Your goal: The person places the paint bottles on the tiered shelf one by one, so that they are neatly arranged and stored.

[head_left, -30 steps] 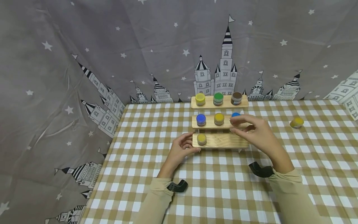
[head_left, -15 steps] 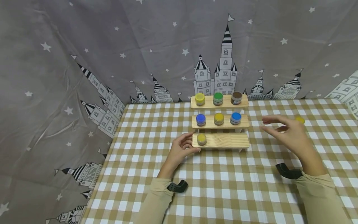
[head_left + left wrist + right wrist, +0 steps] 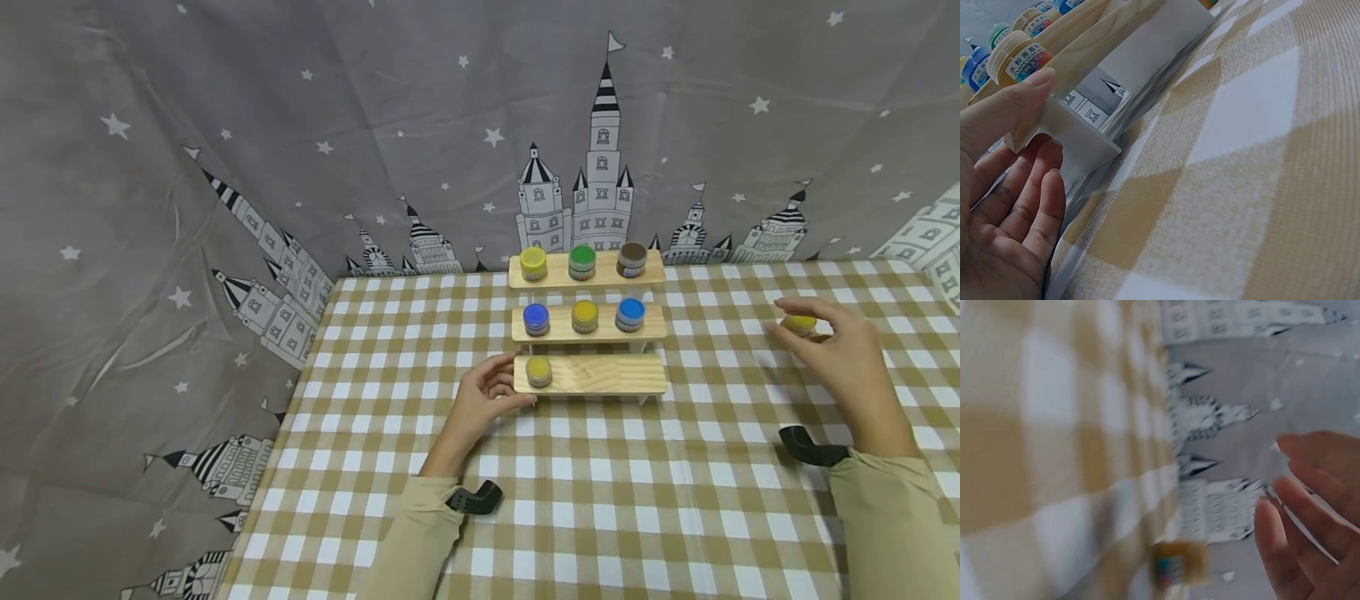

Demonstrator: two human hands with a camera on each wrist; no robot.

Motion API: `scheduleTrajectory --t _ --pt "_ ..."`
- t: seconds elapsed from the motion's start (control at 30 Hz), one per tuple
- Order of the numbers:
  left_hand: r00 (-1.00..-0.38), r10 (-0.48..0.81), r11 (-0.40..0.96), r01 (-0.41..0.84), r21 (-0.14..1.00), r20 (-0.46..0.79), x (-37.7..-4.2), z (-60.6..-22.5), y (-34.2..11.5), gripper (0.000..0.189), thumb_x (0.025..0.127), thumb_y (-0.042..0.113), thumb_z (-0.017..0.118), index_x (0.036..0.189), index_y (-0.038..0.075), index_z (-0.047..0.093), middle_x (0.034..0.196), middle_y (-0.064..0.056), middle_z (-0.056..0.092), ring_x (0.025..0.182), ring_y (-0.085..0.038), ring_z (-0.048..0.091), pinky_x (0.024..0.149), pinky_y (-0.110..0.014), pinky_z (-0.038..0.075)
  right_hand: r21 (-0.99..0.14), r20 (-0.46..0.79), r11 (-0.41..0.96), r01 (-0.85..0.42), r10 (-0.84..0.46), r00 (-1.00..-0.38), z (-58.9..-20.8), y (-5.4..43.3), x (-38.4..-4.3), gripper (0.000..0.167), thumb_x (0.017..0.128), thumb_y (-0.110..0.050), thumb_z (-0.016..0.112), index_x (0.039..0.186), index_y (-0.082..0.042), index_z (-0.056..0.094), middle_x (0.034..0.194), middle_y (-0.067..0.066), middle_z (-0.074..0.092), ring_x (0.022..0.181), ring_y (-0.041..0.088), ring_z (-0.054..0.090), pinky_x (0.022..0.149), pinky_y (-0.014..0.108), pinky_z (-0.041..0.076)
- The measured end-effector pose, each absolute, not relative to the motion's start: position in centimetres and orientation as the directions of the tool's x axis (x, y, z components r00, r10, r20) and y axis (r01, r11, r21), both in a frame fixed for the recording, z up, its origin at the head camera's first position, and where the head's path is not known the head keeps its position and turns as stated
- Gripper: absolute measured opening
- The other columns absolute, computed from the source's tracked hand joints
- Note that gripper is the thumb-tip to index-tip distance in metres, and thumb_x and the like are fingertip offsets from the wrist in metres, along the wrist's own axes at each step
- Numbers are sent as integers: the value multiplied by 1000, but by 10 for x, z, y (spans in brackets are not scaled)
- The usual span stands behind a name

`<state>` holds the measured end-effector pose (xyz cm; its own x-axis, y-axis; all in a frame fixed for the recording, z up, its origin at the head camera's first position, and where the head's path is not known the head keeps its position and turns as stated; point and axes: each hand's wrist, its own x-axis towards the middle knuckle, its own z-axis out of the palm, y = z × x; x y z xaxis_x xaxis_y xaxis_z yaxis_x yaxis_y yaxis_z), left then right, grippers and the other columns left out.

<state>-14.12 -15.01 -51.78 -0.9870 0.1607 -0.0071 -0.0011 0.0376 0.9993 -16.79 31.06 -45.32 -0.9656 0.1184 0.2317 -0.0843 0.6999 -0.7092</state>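
A three-tier wooden rack [image 3: 607, 375] bears several small paint jars. My left hand [image 3: 480, 393] grips the left end of its lowest shelf, thumb at the front edge and fingers beneath, close to an ochre-yellow paint jar [image 3: 1019, 56]. Alone on the cloth at the right lies a yellow paint jar [image 3: 801, 324], partly covered in the head view by my right hand [image 3: 851, 354]. Thumb and fingers of that hand are spread around the jar's near side. In the right wrist view a gap separates the fingertips [image 3: 1269, 519] from the blurred jar.
The middle shelf carries a violet-blue jar [image 3: 536, 320], an ochre jar [image 3: 585, 317] and a blue jar [image 3: 630, 314]. On top stand yellow [image 3: 533, 264], green [image 3: 582, 262] and brown jars [image 3: 632, 260]. A grey castle-print curtain [image 3: 420, 100] hangs behind the checked tablecloth [image 3: 585, 508].
My right hand has moved right, from beside the middle shelf's blue jar to the lone yellow jar. The left hand keeps its grip on the rack.
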Motion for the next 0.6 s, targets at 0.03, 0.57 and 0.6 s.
scheduleTrajectory --t 0.03,0.57,0.6 --pt "-987 163 36 0 999 -6 -141 -518 -150 72 77 -6 86 143 -1 57 117 -19 69 91 -7 66 77 -16 58 -704 230 707 -68 137 -963 -457 314 -169 41 95 -20 75 132 -2 68 130 -10 67 106 -22 42 74 -6 37" --pt "-989 147 43 -1 999 -8 -141 -514 -150 72 77 -6 86 143 -1 57 125 -24 68 93 -8 67 78 -16 58 -710 185 699 -92 58 -981 -490 339 -176 41 106 -16 53 142 3 56 134 31 55 111 -17 44 99 2 33" --pt "-989 148 42 0 999 -7 -141 -514 -150 72 77 -6 86 143 -1 57 125 -23 68 93 -8 67 79 -16 58 -703 187 705 -92 58 -981 -490 338 -176 40 105 -15 56 140 4 58 132 31 55 101 -23 38 90 -2 33"
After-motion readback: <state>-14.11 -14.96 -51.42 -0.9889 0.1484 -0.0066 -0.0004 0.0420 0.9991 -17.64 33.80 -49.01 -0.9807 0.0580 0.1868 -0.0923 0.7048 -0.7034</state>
